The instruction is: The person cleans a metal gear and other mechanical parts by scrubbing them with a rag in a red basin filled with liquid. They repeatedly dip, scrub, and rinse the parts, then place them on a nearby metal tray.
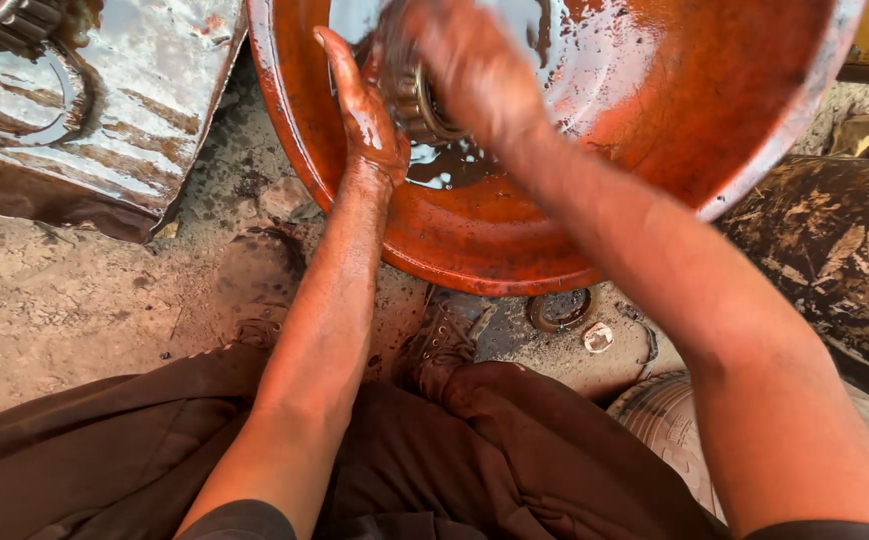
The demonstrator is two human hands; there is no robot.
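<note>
Over the big orange basin (515,250), both your hands meet at one round metal bearing (420,105). It sits low in the bowl, just above a small puddle of dark oily liquid (445,165).

Your right hand (475,65) is on top of the bearing, with its fingers curled shut around it. Your left hand (365,110) is pressed against the bearing's left side, fingers straight and close together, pointing up. So the bearing lies between your two hands, to the right of your left fingers. The right hand is blurry and hides much of it, so you cannot tell which way its hole points.

The bearing looks ribbed, hard and wet. The basin is smooth, round and shiny. Both your arms are slick and rust-red. Below the basin, a metal ring (560,308) lies on the dirty ground (55,300).
</note>
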